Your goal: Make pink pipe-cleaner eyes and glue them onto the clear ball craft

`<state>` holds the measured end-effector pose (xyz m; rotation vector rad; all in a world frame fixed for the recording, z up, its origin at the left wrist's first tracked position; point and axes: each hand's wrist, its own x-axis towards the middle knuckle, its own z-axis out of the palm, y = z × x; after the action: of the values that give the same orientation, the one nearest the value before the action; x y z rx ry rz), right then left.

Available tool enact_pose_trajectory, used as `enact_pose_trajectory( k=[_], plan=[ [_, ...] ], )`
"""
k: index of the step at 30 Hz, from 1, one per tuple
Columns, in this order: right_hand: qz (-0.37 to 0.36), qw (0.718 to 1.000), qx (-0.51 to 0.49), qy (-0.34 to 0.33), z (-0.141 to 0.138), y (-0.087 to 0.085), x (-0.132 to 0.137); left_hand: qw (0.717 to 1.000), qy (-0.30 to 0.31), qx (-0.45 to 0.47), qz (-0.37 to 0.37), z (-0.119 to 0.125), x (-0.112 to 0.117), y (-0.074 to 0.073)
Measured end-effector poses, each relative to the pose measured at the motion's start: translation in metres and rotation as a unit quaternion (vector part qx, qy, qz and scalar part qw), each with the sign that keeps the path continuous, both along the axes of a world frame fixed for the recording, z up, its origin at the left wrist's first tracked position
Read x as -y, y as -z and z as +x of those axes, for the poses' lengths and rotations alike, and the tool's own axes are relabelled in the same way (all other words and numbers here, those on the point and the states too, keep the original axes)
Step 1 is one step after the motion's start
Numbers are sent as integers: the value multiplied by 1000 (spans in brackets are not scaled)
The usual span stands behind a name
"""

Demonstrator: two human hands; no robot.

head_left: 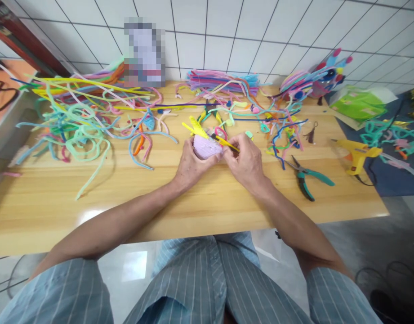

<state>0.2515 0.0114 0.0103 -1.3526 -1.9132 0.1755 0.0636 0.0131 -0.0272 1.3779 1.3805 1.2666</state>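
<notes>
My left hand [192, 165] is wrapped round a rounded lilac piece of pipe-cleaner work [206, 147], with yellow fuzzy parts [197, 128] standing up from its top. In my right hand [246, 161], thumb and fingers pinch a thin yellow-and-black stick-like tool [227, 143]. Its dark end points at the right side of the lilac piece; whether the two touch I cannot tell. A pink loop [221, 132] shows just behind that end. Green-and-yellow handled pliers [207, 112] lie behind the piece, partly covered by it.
Loose pipe cleaners [87, 139] are heaped at left, with a bundle [223, 83] along the wall. Teal-handled pliers [306, 175] and a yellow glue gun [357, 153] lie at right. A green packet [358, 105] and colourful pipe-cleaner figure [328, 76] stand farther back.
</notes>
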Motion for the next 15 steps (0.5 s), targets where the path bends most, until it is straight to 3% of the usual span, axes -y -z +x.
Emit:
enact_pose_trajectory(
  k=[7,15],
  plan=[
    [53,998,35,-6,3,5,-1,999,-3,-29,18,-2,-2,10],
    [46,996,73,-9,8,3,1,998,-4,-42,41,-4,-3,17]
  ],
)
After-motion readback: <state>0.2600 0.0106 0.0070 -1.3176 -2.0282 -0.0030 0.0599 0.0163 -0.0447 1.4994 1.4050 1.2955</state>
